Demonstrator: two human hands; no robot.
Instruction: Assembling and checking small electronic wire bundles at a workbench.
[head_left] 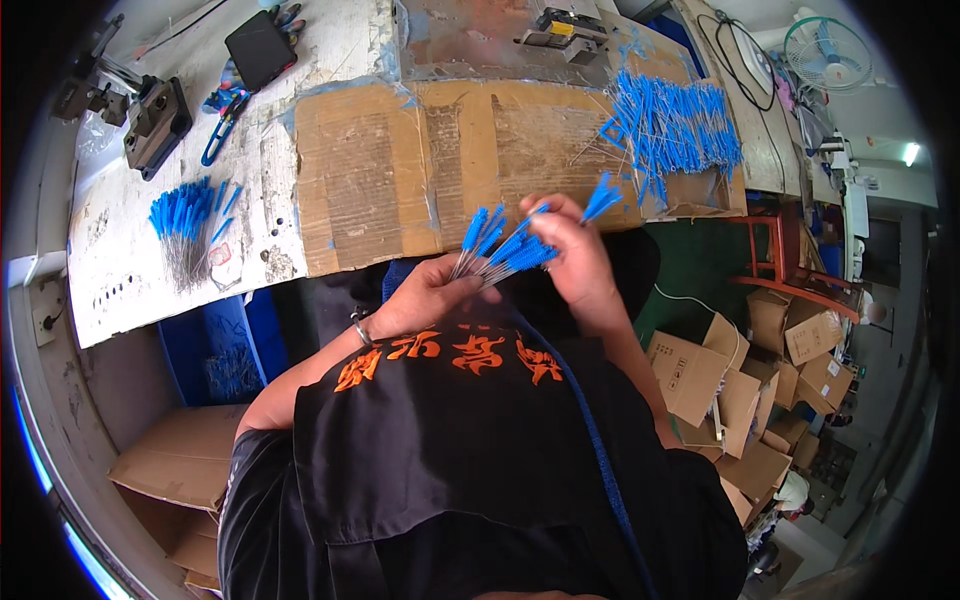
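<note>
Just beyond the table's near edge, my left hand is closed round the wire stems of a fanned bunch of small blue-bristled wire brushes. The blue heads point up and to the right, away from my fist. My right hand is bent over the right side of this bunch, thumb and fingers drawn together. A few more blue brush heads stick out past its far side, and their stems are hidden in that hand. A large heap of the same brushes lies at the right of the table.
A smaller bundle of brushes lies on the white tabletop at left. Behind it are blue-handled pliers, a metal fixture and a black tablet-like case. Cardboard boxes and a red stool stand at right; a blue bin sits below left.
</note>
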